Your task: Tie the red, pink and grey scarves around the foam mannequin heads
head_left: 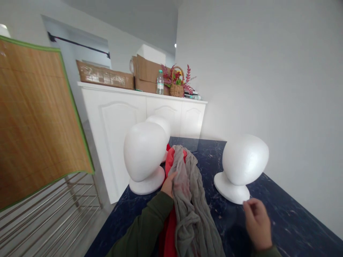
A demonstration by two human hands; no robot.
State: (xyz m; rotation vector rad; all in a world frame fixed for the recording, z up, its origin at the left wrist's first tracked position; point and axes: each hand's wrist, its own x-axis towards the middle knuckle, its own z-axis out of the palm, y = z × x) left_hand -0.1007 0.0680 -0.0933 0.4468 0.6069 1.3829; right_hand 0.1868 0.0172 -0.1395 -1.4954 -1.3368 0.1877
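A long, wrinkled grey cloth (187,200) lies over a red cloth (170,228) down the middle of the dark blue marbled table (284,203). My left hand (168,184) grips the grey cloth's left edge, some of its fingers hidden by the fabric. My right hand (257,223) is closed, fingers curled, with nothing visible in it, just in front of the base of a white foam head (244,160) on the right. Another white foam head (144,153) stands left of the cloths, with a further one (160,123) partly hidden behind it.
Beyond the table is a white cabinet (120,117) bearing cardboard boxes (107,75), a plastic bottle (160,84) and a flower basket (177,90). A metal rack (77,200) with a bamboo mat (37,114) stands at the left. A wall rises at the right.
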